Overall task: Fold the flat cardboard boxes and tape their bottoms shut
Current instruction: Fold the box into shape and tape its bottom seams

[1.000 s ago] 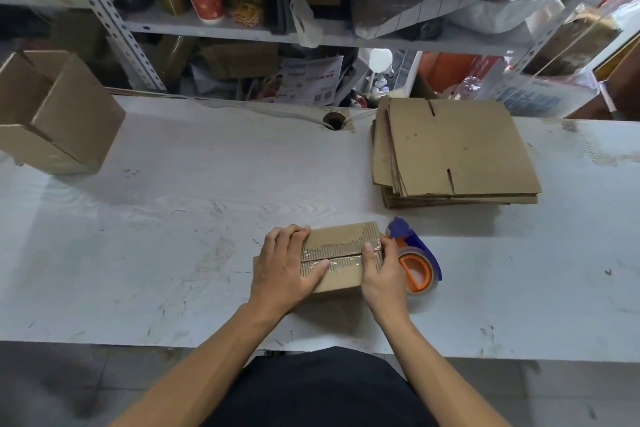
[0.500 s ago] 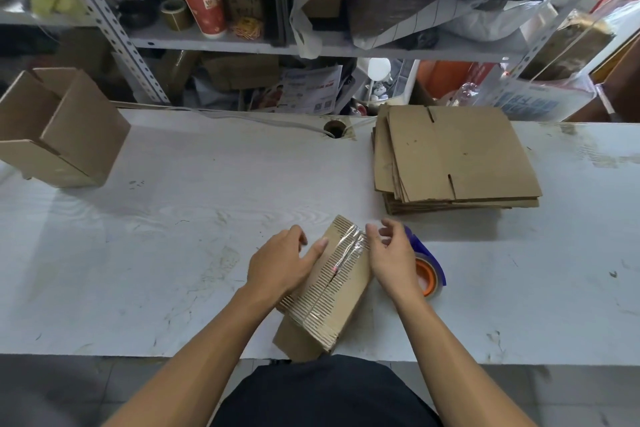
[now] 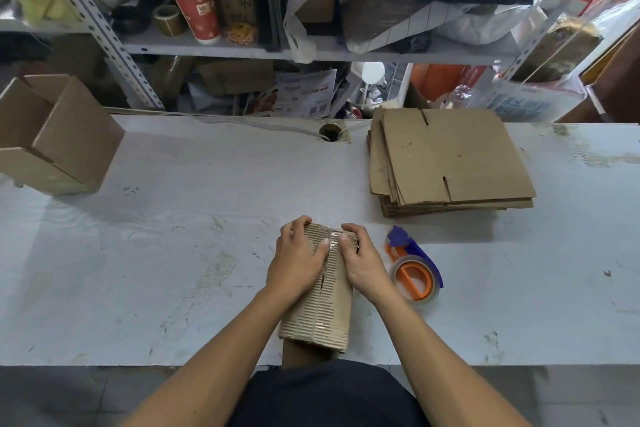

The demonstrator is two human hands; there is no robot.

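Note:
A small folded cardboard box [image 3: 323, 312] stands on the white table [image 3: 173, 253] near its front edge, its taped bottom facing up and its long side pointing away from me. My left hand [image 3: 299, 256] and my right hand [image 3: 360, 260] lie on the box's far end, one on each side of the clear tape seam. Both thumbs press on the tape and the fingers curl over the far edge. A tape dispenser [image 3: 414, 269] with an orange core and blue handle lies just to the right. A stack of flat boxes [image 3: 446, 163] sits at the back right.
A finished open box [image 3: 59, 139] lies on its side at the far left of the table. A cable hole [image 3: 329, 132] is at the table's back edge. Cluttered metal shelves [image 3: 242, 48] rise behind the table.
The box has been turned from lying crosswise to pointing away from me. Both hands have shifted to its far end and press down the tape there.

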